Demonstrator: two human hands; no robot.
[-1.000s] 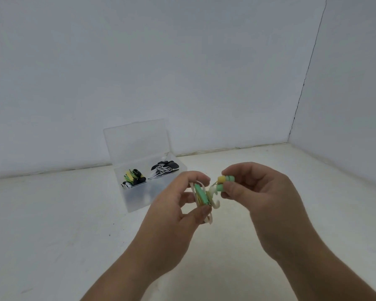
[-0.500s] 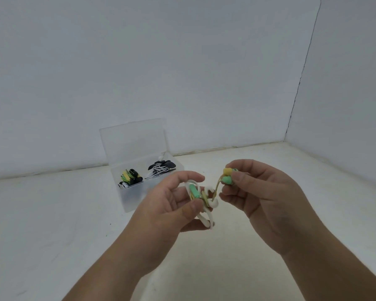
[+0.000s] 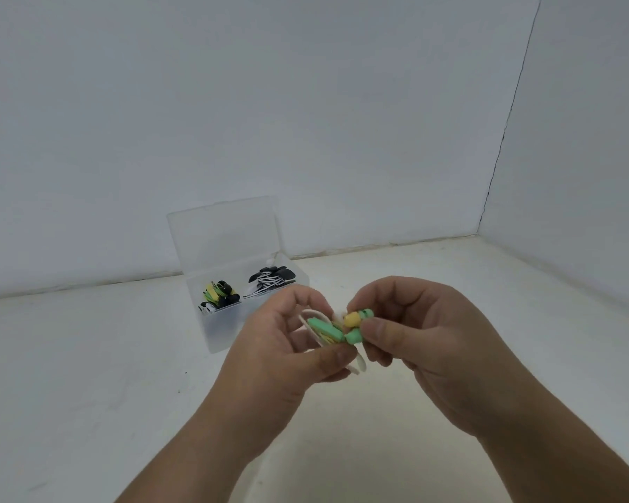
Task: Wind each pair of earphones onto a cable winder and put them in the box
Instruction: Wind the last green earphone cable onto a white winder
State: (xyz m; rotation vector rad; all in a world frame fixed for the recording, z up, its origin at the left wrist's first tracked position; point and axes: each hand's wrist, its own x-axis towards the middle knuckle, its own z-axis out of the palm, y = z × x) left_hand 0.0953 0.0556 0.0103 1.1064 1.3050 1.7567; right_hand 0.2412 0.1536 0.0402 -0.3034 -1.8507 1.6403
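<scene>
My left hand (image 3: 280, 353) grips a white cable winder (image 3: 358, 364) with green and yellow earphone cable (image 3: 325, 330) wound on it. My right hand (image 3: 418, 339) pinches the two earbuds (image 3: 356, 323), green and yellow, right beside the winder. Behind the hands stands a clear plastic box (image 3: 218, 328) with its lid up. Its left compartment holds a yellow, green and black wound pair (image 3: 219, 294); its right compartment holds a black-and-white wound pair (image 3: 269, 281).
The box sits on a white surface (image 3: 88, 357) that meets white walls at the back and right. A dark crack (image 3: 505, 132) runs down the wall corner.
My right hand has brought the earbuds back down against the winder, so the short free cable seen half a second ago is gone. Both hands sit a little lower in view.
</scene>
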